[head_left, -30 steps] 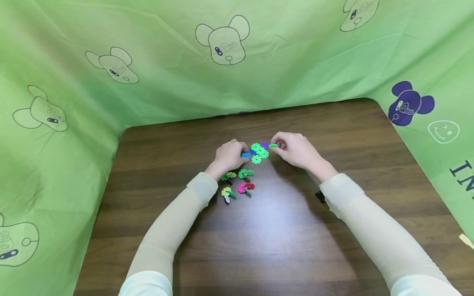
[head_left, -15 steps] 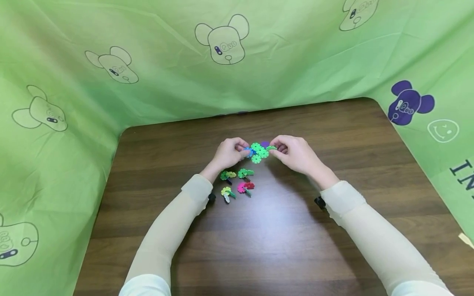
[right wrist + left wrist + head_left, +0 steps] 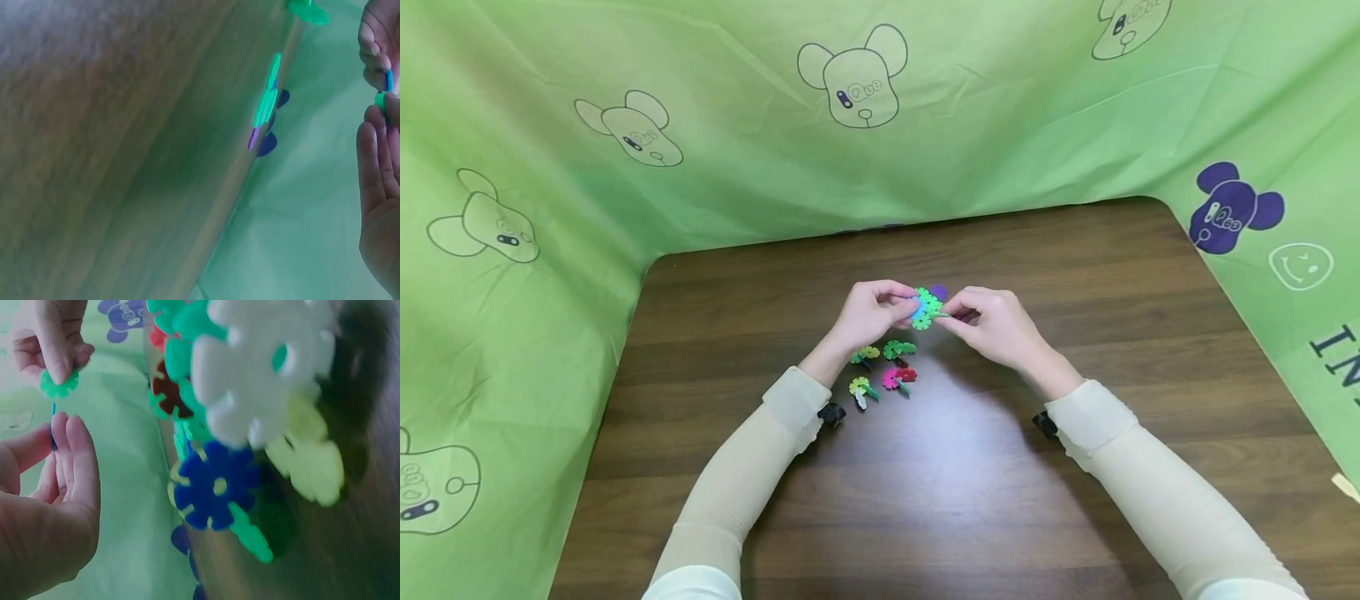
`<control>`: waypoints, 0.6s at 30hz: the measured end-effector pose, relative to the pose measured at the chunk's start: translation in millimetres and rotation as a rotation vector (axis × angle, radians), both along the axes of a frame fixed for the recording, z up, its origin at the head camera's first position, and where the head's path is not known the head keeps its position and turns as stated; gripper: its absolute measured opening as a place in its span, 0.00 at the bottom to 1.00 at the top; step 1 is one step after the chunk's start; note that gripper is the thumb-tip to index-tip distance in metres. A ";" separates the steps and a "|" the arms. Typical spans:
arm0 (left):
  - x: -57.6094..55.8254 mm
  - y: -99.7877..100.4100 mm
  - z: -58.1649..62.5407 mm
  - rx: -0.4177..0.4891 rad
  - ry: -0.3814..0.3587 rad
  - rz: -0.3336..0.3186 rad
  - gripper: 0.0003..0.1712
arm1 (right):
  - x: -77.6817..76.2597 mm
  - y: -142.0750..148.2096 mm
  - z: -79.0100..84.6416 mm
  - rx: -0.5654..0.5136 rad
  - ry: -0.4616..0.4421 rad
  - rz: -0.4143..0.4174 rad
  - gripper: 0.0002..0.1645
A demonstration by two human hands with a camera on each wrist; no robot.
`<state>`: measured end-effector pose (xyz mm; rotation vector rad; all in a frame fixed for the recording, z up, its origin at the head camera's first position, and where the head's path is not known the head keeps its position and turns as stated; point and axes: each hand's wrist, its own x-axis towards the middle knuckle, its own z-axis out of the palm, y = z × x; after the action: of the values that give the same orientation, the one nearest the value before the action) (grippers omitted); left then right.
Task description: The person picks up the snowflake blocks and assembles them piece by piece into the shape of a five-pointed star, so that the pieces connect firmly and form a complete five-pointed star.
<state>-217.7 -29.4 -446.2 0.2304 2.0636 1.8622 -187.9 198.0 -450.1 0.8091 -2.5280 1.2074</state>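
Note:
Between thumb and fingers my left hand (image 3: 871, 315) pinches a blue notched plastic disc (image 3: 918, 310). My right hand (image 3: 1000, 323) pinches a green notched disc (image 3: 59, 385). The two discs meet edge to edge in the left wrist view, the blue disc (image 3: 54, 425) turned edge-on; whether they are slotted together I cannot tell. In the right wrist view the blue disc (image 3: 389, 80) stands directly against the green disc (image 3: 379, 100). Beneath the hands, several loose green discs (image 3: 922, 322) lie on the table, partly hidden by the held discs, with a purple disc (image 3: 939, 292) behind them.
Nearer the person, several small joined disc clusters stand on the wooden table (image 3: 985, 500), among them a pink-and-red cluster (image 3: 895, 379) and a yellow-green cluster (image 3: 861, 387). A green printed curtain (image 3: 865, 183) rises behind the table's far edge.
My left hand has lifted the blue disc and carried it right, over the loose green discs. The right hand has come slightly nearer the person with its green disc, and the two discs now meet.

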 end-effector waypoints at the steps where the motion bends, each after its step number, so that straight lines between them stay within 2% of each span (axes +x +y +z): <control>1: 1.1 0.9 0.5 0.005 0.002 0.006 0.13 | 0.4 -0.9 -0.6 -0.003 0.010 -0.004 0.07; 9: 8.1 5.5 1.1 0.041 -0.023 0.055 0.12 | 1.1 -4.5 -4.7 -0.038 0.079 -0.043 0.07; 18: 12.4 8.0 -0.7 0.125 -0.078 0.125 0.11 | 0.1 -5.9 -9.0 -0.039 0.195 -0.004 0.11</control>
<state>-205.3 -21.4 -446.9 0.0596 1.9529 2.0434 -187.8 192.0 -459.0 0.8672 -2.3427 1.1144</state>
